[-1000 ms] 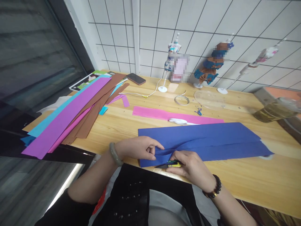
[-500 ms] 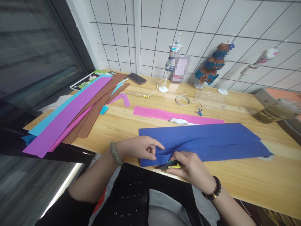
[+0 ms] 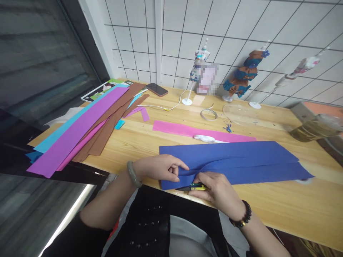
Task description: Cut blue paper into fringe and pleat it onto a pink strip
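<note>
As right hand (image 3: pixel 215 186) grips illegibly marked snips (image 3: pixel 197 187), unclenched left hand (image 3: pixel 159 167) touches blue cloth (image 3: pixel 246 153).

Craft workspace: small dress forms (image 3: pixel 199 64) along tiled wall (image 3: pixel 230 21), coloured strips (image 3: pixel 77 132) piled on wooden table (image 3: pixel 281 200).

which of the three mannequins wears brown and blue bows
The middle mannequin; the left one and the right one are mostly white, without bows.

A white tiled wall (image 3: pixel 177 46) with dark grout lines rises behind a pale wooden table (image 3: pixel 268 203). Grey wood-look flooring (image 3: pixel 40 214) shows at lower left.
</note>
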Motion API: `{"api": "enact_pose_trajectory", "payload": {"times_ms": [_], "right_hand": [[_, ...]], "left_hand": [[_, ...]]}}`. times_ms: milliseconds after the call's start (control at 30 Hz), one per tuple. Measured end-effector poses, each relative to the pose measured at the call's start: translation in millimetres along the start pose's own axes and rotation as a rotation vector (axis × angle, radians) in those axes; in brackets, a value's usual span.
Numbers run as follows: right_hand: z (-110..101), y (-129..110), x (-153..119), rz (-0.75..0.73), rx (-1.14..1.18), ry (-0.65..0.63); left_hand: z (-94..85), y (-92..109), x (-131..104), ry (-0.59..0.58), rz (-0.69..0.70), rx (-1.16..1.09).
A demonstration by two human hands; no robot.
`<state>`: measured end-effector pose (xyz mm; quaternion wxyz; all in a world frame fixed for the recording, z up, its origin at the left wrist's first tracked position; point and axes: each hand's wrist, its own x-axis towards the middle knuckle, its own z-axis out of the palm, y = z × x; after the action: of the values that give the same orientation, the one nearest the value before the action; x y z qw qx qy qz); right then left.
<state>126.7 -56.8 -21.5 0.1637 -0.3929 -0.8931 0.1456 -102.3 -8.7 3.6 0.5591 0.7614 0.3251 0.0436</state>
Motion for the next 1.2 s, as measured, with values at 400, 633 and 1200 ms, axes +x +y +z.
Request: {"api": "enact_pose_trajectory", "payload": {"times_ms": [400, 633, 1200], "right_hand": [[3, -5, 1, 0.007, 0.024, -0.011], [3, -5, 1, 0.006, 0.029, -0.003], [8, -11, 4, 0.018, 0.051, 0.0]], "left_hand": [[0.7, -3, 0, 0.001, 0.041, 0.022], [1.0, -4, 1, 0.003, 0.043, 0.01], [1.3, -4, 0, -0.002, 0.036, 0.008]]}}
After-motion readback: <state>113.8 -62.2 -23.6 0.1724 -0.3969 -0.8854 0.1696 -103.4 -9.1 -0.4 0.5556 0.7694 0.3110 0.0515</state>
